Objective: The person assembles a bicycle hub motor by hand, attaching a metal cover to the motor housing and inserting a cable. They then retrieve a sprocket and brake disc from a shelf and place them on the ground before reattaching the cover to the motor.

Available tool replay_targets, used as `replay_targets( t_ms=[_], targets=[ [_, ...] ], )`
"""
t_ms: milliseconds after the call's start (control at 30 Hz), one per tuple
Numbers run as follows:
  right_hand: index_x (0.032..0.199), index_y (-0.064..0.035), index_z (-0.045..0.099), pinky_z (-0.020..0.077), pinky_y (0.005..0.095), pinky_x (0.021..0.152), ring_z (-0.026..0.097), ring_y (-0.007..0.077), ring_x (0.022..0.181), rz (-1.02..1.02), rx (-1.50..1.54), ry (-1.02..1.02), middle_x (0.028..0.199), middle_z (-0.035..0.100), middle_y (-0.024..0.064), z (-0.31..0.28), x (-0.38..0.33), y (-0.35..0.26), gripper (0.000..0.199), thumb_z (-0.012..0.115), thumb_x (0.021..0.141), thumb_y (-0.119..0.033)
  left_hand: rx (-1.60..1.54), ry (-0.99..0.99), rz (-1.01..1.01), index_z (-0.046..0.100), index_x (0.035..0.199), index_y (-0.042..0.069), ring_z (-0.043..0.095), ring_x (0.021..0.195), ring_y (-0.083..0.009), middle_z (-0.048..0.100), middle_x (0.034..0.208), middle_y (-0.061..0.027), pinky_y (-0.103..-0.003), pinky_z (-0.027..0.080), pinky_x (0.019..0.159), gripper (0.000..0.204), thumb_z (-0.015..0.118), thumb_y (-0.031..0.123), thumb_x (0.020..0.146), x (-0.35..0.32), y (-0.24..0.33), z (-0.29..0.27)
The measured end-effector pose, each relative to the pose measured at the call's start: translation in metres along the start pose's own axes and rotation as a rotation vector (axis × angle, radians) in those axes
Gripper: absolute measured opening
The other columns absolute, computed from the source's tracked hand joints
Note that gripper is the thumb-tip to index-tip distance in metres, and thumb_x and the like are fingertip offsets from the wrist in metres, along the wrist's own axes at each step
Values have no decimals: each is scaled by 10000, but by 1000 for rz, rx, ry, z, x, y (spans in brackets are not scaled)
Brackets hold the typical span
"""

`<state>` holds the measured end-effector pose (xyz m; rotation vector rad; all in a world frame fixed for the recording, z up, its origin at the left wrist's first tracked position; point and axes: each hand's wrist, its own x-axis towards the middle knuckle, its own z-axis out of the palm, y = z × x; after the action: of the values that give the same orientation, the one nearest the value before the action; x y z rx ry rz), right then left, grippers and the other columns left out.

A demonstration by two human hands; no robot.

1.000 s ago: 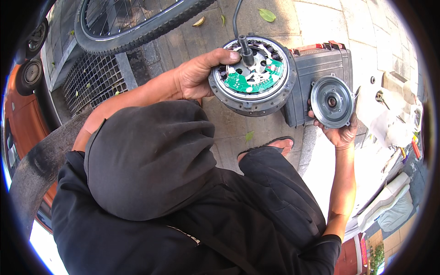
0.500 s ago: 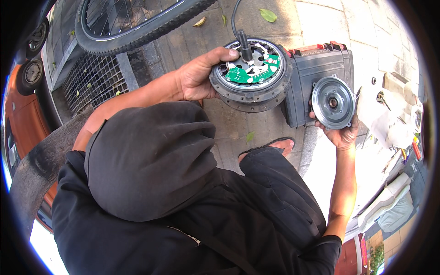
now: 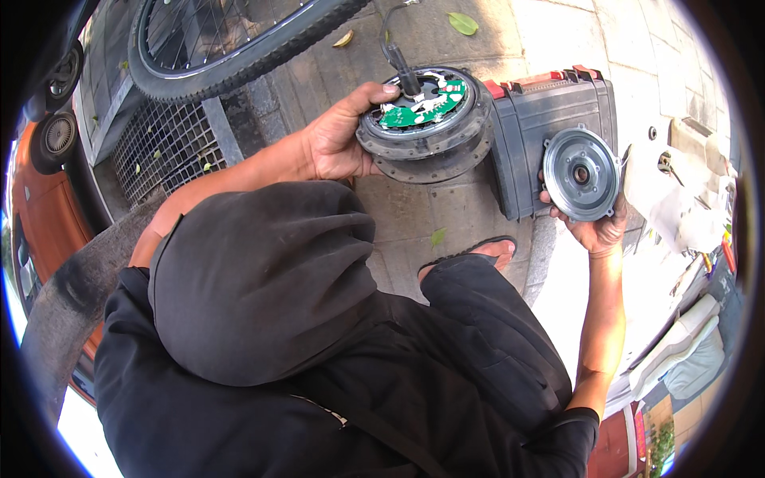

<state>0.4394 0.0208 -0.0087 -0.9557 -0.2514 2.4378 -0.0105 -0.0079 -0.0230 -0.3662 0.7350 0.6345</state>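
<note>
My left hand is closed on the near-left rim of a dark hub motor, thumb on its top edge. The motor's face is uncovered and tilted away from me. It shows a curved green circuit board with white blobs, and a thick black axle end with a cable running from it. Off to the right, my right hand grips a round silver metal motor cover from below. The cover has small lugs on its rim and a bearing in its centre. Motor and cover are apart.
A black toolbox with red latches stands just right of the motor. A bicycle wheel lies at the upper left, beside a metal floor grate. White sheets and tools are at the far right. My sandalled foot is below the motor.
The motor in my left hand has tipped further away from me and shifted slightly left. Its axle and cable leaned left with it. My right hand and the cover have barely moved.
</note>
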Motion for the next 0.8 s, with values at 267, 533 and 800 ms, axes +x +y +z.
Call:
replay_targets(
  t_ms=[267, 533, 800],
  targets=[
    [1617, -79, 315, 580, 550, 928, 564, 562, 1285, -20, 6, 13, 1537, 426, 334, 1, -2, 3, 1085, 839, 811, -582, -33, 0, -22, 599, 1357, 10, 698, 1165, -296, 704, 1298, -174, -569, 549, 1042, 567, 698, 403, 961, 1, 1, -7],
    [1636, -86, 266, 606, 510, 910, 608, 541, 1246, -29, -43, 69, 1529, 389, 406, 3, -2, 4, 1153, 842, 786, -612, -39, -16, -13, 597, 1361, 10, 698, 1170, -296, 708, 1292, -171, -567, 549, 1045, 559, 704, 384, 960, 0, 1, -9],
    [1591, -77, 376, 589, 567, 887, 593, 574, 1242, -21, -31, 45, 1513, 497, 271, -4, -2, 3, 1104, 874, 755, -598, 372, 68, 243, 623, 1281, -37, 759, 1018, -238, 747, 1173, -159, -414, 611, 980, 433, 735, 207, 942, 10, 28, -12]
  ],
)
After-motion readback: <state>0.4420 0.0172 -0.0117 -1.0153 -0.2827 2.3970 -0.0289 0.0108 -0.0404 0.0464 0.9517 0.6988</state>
